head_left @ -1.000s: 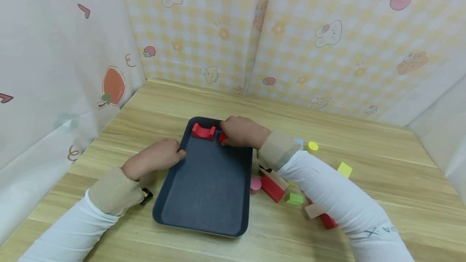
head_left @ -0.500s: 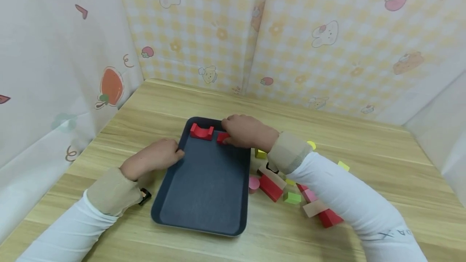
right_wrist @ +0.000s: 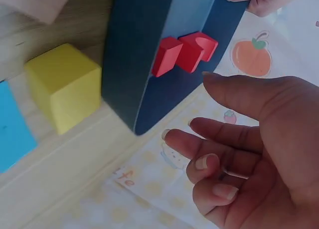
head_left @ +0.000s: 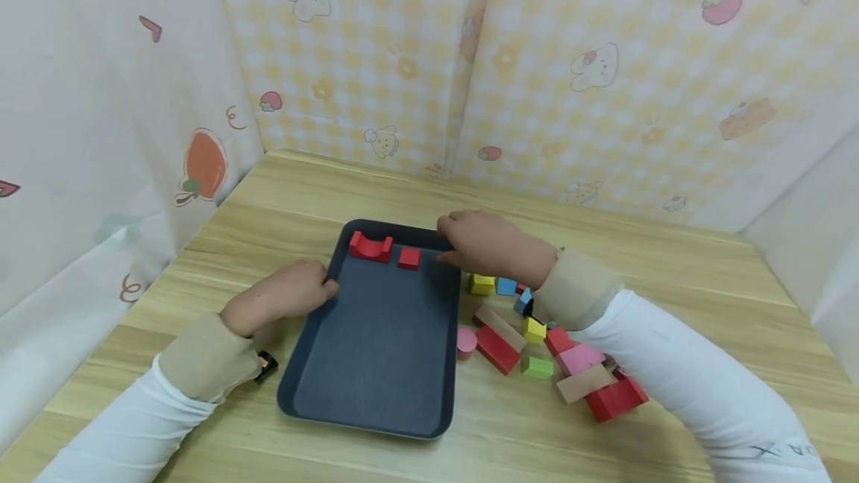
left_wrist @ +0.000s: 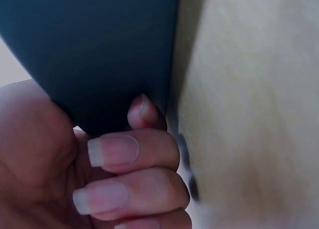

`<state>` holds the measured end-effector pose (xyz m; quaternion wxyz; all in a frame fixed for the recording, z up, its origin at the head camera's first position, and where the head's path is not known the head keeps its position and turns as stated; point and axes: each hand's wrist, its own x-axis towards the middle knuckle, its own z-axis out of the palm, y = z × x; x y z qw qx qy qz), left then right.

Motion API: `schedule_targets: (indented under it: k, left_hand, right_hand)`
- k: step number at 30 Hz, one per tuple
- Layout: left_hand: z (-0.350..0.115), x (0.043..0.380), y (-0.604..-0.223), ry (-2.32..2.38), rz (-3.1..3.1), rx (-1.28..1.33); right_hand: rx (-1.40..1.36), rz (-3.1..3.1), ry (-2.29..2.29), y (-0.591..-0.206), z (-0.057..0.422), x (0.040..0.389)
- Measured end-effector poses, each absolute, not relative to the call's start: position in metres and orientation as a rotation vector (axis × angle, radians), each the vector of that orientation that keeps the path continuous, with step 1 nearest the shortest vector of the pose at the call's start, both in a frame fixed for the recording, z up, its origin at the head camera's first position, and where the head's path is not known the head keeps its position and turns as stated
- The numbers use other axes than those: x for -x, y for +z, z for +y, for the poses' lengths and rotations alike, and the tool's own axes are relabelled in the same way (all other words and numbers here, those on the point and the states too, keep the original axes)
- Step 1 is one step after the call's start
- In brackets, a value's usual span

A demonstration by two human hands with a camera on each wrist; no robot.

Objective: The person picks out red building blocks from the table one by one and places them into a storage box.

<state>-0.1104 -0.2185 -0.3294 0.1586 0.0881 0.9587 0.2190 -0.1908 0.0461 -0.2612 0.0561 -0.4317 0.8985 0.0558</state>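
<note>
My left hand [head_left: 285,293] grips the left rim of a dark tray [head_left: 376,349]; in the left wrist view its fingers [left_wrist: 134,149] curl at the tray wall [left_wrist: 99,49]. A red arched block [head_left: 370,247] and a small red cube [head_left: 408,258] sit inside the tray's far end, slightly apart. Over the far right corner of the tray is my right hand [head_left: 496,244], holding nothing; the right wrist view shows its thumb and index finger parted. Nearest to it outside the tray lies a yellow block [right_wrist: 65,87], with a blue block [right_wrist: 12,126] beside it.
Right of the tray lie several loose blocks: a pink cylinder [head_left: 466,341], a long red block [head_left: 498,350], a green block [head_left: 538,367], a wooden block [head_left: 585,383] and a red arch [head_left: 616,396]. My right sleeve covers part of the table. A patterned curtain [head_left: 376,58] stands behind.
My right hand has let go of the small red cube, which now rests in the tray, and has moved right toward the rim. My left hand stays at the tray's left rim.
</note>
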Motion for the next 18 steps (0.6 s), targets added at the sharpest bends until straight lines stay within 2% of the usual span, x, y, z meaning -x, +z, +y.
schedule_targets:
  k: [11,18]
  left_hand:
    - [-0.221,0.112,-0.330,0.648,2.734,-0.251]
    - [-0.220,0.111,-0.333,0.669,2.740,-0.272]
  right_hand:
    - [1.296,2.740,0.113,-0.253,0.089,0.186]
    - [1.187,2.711,0.120,-0.261,0.112,0.185]
